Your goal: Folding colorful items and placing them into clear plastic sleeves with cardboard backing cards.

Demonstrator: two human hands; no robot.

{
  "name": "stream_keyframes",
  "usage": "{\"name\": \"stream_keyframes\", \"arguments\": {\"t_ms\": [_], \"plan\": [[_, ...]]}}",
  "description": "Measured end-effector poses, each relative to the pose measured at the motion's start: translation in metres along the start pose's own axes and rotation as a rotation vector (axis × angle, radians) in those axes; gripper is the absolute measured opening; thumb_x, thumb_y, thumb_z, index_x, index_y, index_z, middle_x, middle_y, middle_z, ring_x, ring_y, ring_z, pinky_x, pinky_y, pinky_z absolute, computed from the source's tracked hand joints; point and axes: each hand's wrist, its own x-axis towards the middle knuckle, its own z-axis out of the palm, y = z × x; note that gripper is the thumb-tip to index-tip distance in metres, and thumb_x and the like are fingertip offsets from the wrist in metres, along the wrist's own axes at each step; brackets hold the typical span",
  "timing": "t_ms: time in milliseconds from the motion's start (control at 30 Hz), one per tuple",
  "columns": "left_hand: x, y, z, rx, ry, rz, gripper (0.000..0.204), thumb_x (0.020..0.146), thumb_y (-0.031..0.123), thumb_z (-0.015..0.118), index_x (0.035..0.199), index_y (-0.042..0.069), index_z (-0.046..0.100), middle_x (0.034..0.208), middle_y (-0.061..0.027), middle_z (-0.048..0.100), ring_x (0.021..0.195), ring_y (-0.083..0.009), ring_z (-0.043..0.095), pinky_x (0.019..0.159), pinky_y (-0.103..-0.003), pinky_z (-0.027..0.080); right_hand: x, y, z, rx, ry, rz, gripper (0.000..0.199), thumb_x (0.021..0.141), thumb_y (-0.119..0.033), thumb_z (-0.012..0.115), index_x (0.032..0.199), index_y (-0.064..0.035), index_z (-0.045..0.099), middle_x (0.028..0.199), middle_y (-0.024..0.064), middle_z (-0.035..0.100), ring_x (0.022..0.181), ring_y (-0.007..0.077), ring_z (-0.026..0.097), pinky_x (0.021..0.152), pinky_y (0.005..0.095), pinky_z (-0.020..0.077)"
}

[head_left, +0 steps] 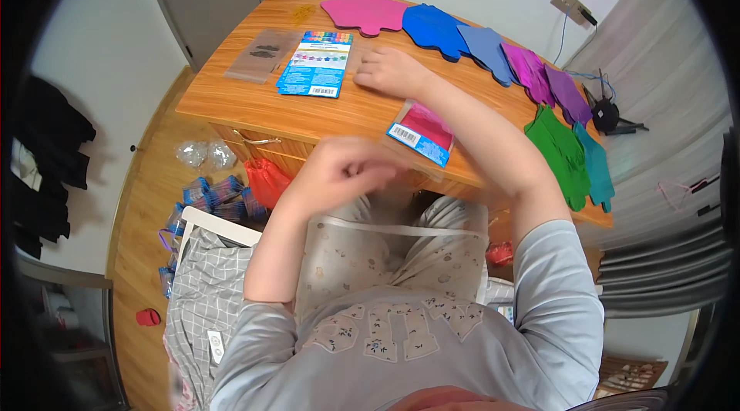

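Observation:
My right hand (pixel 391 73) reaches across the desk, its fingers curled down to the wood beside a stack of blue-and-white printed cards (pixel 317 64). Whatever its fingertips may hold is hidden. Closer to me, my left hand (pixel 339 174) hovers by the desk's front edge, its fingers curled and smeared by motion, so its grip is unclear. Between the two hands lies a clear packet with a blue-and-white header card (pixel 416 144) and bright pink contents (pixel 426 123), partly under my right forearm. A clear plastic bag with small dark pieces (pixel 264 55) rests left of the cards.
Along the desk's far and right edges lie flat shapes in pink (pixel 364 10), blue (pixel 434 28), purple (pixel 568 93), green (pixel 556 153) and teal (pixel 593 167). Small yellow bits (pixel 303 13) sit at the back left. A black tripod-like stand (pixel 607 113) is at right; a red bag (pixel 267 182) hangs below.

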Motion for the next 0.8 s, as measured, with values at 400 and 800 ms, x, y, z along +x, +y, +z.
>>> {"name": "stream_keyframes", "arguments": {"t_ms": [400, 800], "plan": [[0.074, -0.096, 0.039, 0.472, -0.223, 0.176, 0.029, 0.082, 0.027, 0.076, 0.108, 0.015, 0.077, 0.111, -0.0066, 0.071, 0.111, -0.0275, 0.062, 0.098, -0.041, 0.047, -0.131, -0.099, -0.115, 1.075, 0.681, 1.245, 0.009, 0.101, -0.009, 0.059, 0.106, -0.0027, 0.055, 0.101, 0.0111, 0.070, 0.086, 0.0113, 0.064, 0.078, 0.0262, 0.0516], [0.076, -0.084, 0.061, 0.463, -0.156, 0.103, 0.023, 0.080, 0.029, 0.078, 0.099, 0.016, 0.080, 0.104, -0.0033, 0.071, 0.106, -0.0256, 0.061, 0.094, -0.039, 0.045, -0.175, -0.245, -0.125, 1.181, 1.216, 1.523, 0.024, 0.088, 0.014, 0.065, 0.100, -0.0031, 0.053, 0.104, 0.0192, 0.070, 0.095, 0.0202, 0.070, 0.088, 0.0312, 0.0577]]}}
